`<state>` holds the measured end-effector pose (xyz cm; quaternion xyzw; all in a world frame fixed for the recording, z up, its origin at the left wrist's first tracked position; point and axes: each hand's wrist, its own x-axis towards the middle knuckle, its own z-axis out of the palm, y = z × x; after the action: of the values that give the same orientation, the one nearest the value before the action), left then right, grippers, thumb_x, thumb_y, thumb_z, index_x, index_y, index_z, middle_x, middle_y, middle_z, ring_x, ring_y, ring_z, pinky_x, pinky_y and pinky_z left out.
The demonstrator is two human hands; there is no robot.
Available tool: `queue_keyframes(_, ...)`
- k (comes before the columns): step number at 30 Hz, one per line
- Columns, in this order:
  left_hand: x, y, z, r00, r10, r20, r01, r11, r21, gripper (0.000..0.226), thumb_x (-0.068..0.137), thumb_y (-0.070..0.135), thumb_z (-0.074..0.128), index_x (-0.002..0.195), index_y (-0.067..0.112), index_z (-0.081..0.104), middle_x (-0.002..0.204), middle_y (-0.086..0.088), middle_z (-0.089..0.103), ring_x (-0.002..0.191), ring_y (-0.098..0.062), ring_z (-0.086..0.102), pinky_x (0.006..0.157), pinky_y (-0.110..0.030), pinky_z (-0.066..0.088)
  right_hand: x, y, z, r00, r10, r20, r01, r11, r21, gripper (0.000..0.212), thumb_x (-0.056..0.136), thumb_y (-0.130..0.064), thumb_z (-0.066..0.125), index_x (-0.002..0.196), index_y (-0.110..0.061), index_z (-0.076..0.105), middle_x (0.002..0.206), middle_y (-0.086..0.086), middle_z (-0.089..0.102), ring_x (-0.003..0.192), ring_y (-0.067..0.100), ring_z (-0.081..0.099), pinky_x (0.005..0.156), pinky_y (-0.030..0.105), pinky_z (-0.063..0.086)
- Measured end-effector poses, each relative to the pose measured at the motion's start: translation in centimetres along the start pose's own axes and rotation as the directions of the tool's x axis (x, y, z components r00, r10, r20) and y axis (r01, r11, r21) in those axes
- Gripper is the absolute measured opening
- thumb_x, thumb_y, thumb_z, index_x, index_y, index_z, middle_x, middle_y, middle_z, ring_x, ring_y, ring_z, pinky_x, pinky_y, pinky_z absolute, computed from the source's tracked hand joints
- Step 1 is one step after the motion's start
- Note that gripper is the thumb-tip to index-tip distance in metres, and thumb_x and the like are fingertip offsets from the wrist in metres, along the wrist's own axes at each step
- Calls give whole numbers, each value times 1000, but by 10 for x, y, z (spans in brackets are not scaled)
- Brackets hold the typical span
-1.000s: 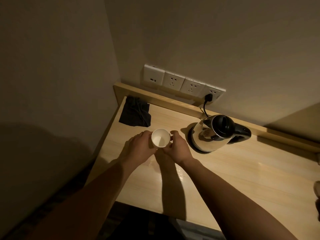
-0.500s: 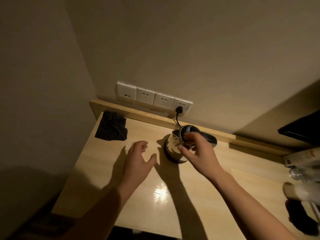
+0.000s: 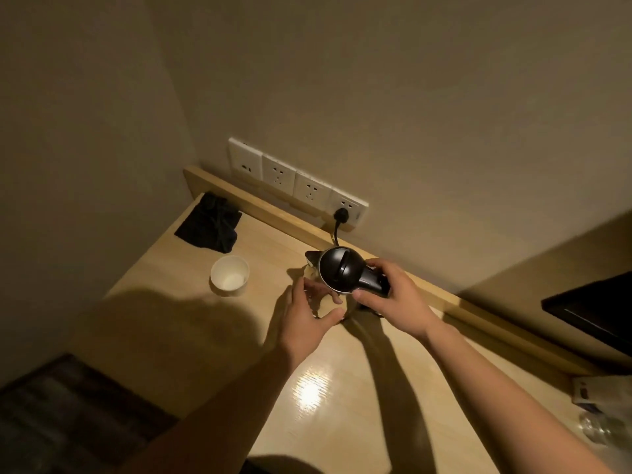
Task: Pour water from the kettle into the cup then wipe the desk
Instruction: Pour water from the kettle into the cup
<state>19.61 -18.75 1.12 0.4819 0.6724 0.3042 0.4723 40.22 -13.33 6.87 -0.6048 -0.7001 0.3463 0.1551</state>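
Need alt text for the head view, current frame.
Right hand grips the handle of a steel kettle while the left hand cups its body; an empty white cup and a dark cloth sit to the left on the wooden desk.

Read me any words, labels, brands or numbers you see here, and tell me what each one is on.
No text can be read.
Small packet at the desk's right edge: dark marks, too blurred to read.
Kettle, paper cup, wall sockets: no lettering visible.
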Motion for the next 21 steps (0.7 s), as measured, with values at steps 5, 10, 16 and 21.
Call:
queue_keyframes(5, 0, 1, 19, 987, 23, -156, -39, 994, -102, 63, 73, 32, 93, 124, 24, 58, 123, 4, 65, 109, -1, 62, 86, -11, 49, 2, 16, 12, 994, -72, -86, 78, 995, 67, 61, 86, -37, 85, 138, -21, 59, 120, -2, 60, 106, 8, 56, 86, 17, 43)
queue_keyframes(10, 0, 4, 22, 978, 77, -193, -100, 989, -113, 59, 74, 27, 93, 123, 20, 60, 112, 0, 69, 103, -14, 66, 94, -37, 57, 2, 20, 15, 993, -70, -96, 86, 982, 170, 61, 84, -36, 86, 139, -23, 62, 118, -22, 65, 106, -16, 58, 83, 1, 43)
queue_keyframes(16, 3, -2, 18, 988, 65, -141, -92, 978, -189, 68, 75, 30, 92, 133, 29, 57, 116, 0, 69, 109, -17, 67, 98, -46, 58, -1, 12, 21, 983, -19, -181, 71, 956, 284, 57, 81, -28, 89, 134, -22, 70, 119, -4, 74, 110, 8, 67, 95, 27, 53)
queue_keyframes(21, 0, -1, 7, 997, 36, -71, -55, 958, -281, 74, 79, 31, 89, 141, 42, 51, 120, 3, 69, 118, -14, 65, 103, -44, 56, -2, -5, 23, 974, -29, -227, 87, 964, 250, 53, 81, -30, 89, 131, -23, 72, 111, -5, 74, 104, 11, 67, 89, 33, 56)
